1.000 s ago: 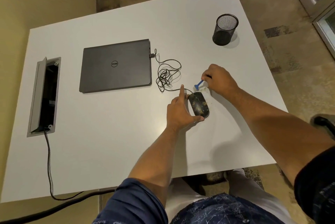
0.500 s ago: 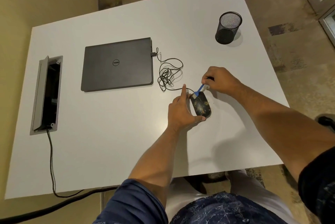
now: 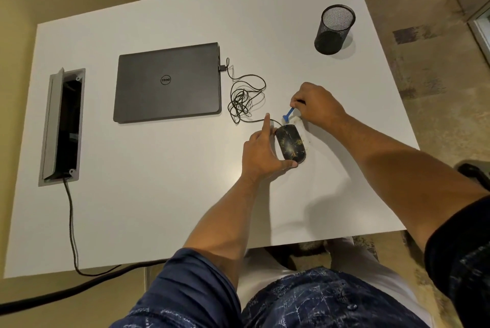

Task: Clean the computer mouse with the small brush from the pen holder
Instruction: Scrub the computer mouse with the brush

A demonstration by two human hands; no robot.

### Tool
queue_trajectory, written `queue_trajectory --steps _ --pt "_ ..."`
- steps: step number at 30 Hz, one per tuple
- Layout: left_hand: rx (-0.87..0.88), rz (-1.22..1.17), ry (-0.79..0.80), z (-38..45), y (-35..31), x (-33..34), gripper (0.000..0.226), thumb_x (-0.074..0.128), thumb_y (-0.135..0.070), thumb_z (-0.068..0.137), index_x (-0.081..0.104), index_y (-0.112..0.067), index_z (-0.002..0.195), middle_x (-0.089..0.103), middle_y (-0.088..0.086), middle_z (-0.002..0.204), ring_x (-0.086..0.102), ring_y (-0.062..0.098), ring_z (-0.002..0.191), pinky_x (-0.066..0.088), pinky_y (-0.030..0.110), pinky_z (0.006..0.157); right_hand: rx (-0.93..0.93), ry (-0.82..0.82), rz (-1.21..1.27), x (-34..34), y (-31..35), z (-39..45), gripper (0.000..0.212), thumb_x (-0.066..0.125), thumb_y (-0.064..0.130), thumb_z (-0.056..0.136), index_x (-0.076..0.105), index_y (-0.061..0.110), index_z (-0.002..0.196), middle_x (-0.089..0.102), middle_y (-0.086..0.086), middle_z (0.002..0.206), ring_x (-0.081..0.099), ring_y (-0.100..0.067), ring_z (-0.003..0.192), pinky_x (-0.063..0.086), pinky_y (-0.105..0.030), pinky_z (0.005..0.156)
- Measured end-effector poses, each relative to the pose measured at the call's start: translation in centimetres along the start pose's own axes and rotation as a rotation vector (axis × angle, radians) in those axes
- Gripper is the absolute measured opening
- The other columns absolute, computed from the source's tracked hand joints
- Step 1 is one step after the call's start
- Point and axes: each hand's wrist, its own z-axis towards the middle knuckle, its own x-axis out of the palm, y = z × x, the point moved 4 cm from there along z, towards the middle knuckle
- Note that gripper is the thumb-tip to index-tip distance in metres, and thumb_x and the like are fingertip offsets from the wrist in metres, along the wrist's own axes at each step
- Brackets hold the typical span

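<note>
A black computer mouse [image 3: 291, 144] speckled with yellowish dirt lies on the white table [image 3: 159, 195]. My left hand [image 3: 261, 151] grips its left side and near end, index finger stretched along it. My right hand [image 3: 316, 105] pinches a small blue brush [image 3: 288, 114], whose head touches the far end of the mouse. The black mesh pen holder [image 3: 334, 29] stands at the far right with nothing visible inside it.
A shut grey laptop [image 3: 167, 82] lies left of the mouse, with the tangled mouse cable [image 3: 245, 97] plugged into its right side. A cable hatch [image 3: 62, 126] is set in the table's left. Crumbs lie on the table beside the mouse [image 3: 307, 139].
The brush head has stroked over the far end of the mouse and back toward its tip. My left hand has kept its hold on the mouse.
</note>
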Motion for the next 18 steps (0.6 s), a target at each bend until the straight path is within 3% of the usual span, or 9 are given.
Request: queue_trajectory --steps 7,11,18 --pt "-0.005 0.009 0.002 0.0 -0.1 0.0 0.148 0.084 -0.077 0.049 0.001 -0.027 0.161 0.058 -0.007 0.142 0.049 0.019 0.130 0.038 0.036 0.100 0.075 -0.156 0.151 -1.1 -1.5 -0.6 0.017 0.065 0.012 0.094 0.079 0.003 0.100 0.067 -0.016 0.100 0.063 -0.027 0.092 0.052 -0.038 0.083" --pt "-0.006 0.011 0.008 -0.1 -0.3 -0.1 0.148 0.083 -0.077 0.048 0.002 -0.027 0.161 0.058 -0.007 0.142 0.049 0.019 0.130 0.037 0.035 0.100 0.153 -0.203 0.234 -1.3 -3.0 -1.6 0.015 0.068 0.013 0.092 0.079 0.004 0.098 0.072 -0.012 0.098 0.060 -0.017 0.086 0.046 -0.028 0.079" --pt "0.009 0.054 0.022 0.0 -0.5 -0.1 0.147 0.083 -0.074 0.047 0.003 -0.028 0.161 0.056 -0.009 0.144 0.049 0.020 0.130 0.040 0.039 0.101 0.368 -0.215 0.712 0.8 -5.4 -6.8 0.012 0.072 0.013 0.090 0.078 0.003 0.094 0.069 -0.016 0.073 0.062 -0.025 0.063 0.056 -0.041 0.067"
